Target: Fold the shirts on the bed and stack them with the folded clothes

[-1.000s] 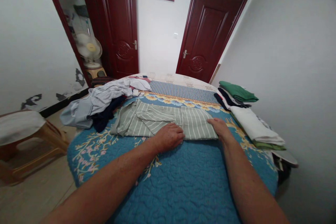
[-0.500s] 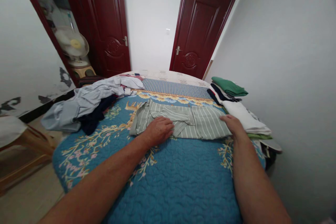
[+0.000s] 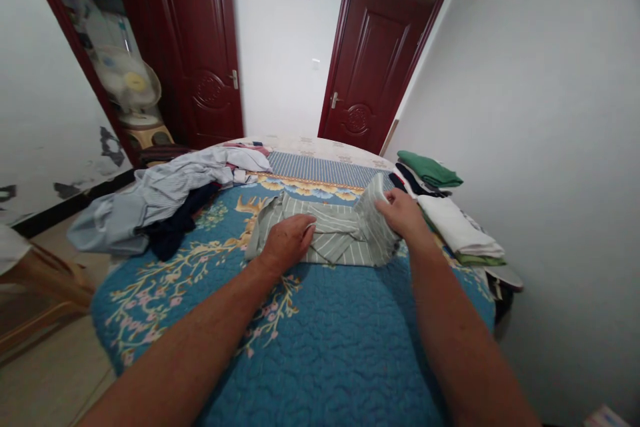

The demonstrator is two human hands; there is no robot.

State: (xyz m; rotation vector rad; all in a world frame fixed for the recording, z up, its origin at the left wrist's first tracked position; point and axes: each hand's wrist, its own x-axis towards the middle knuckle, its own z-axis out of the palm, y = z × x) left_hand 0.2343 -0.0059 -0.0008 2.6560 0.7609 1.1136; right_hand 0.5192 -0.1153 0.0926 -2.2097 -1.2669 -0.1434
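Pinching striped cloth (image 3: 340, 230) — right hand (image 3: 404, 215); left hand (image 3: 289, 240) atop, seemingly curled.

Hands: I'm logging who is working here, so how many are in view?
2. The left hand is on the left half of the grey-green striped cloth; the right hand holds up the cloth's right end. No others show.
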